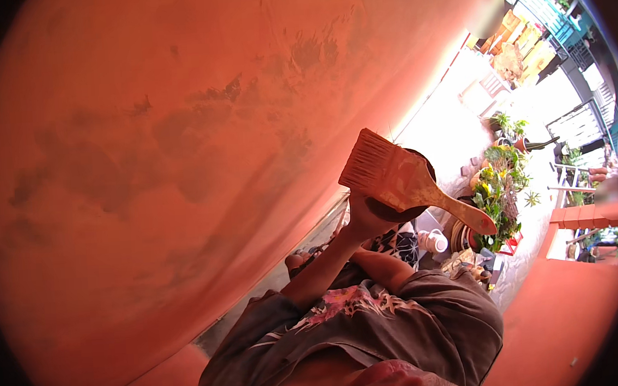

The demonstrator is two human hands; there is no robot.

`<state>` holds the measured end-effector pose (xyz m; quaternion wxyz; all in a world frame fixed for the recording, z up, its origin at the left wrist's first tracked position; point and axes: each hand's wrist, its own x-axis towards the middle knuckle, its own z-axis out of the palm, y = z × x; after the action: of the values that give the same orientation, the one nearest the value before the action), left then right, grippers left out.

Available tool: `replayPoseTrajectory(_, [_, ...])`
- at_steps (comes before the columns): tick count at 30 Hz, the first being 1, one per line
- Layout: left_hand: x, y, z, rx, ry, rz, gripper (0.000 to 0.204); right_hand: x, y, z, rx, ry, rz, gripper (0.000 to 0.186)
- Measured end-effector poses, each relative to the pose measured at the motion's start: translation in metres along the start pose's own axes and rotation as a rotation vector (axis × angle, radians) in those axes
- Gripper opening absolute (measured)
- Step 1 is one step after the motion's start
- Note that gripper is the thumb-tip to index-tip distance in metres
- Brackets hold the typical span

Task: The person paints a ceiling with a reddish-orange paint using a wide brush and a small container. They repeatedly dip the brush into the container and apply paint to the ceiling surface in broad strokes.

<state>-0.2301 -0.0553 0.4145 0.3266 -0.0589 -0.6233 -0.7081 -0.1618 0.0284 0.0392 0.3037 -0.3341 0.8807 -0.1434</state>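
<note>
In the head view, the left hand [368, 214] meets a dark round container [386, 211]; its fingers are hidden, their grip untellable. A wide brush [410, 176] lies across the container, bristles left, handle right. The right hand's state cannot be told. A patchy orange wall [148, 224] stands left, plants [496, 185] far right.

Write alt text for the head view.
A broad brush lies across a dark round container, apparently held in the person's left grip, beside a patchy orange wall. Potted plants stand in bright light at right.
</note>
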Motion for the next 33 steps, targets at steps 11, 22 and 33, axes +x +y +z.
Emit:
replayPoseTrajectory(11, [-0.031, -0.028, 0.007, -0.008, 0.099, 0.007, 0.091, -0.003, 0.002, -0.016, 0.013, 0.058, 0.002, 0.033])
replayPoseTrajectory(22, [-0.042, -0.041, 0.013, 0.168, 0.163, 0.063, 0.091, 0.0, 0.0, -0.039, 0.063, 0.131, 0.003, 0.034])
replayPoseTrajectory(33, [-0.052, -0.032, 0.018, 0.166, 0.187, -0.022, 0.096, -0.009, -0.019, -0.075, 0.191, 0.295, 0.039, 0.037])
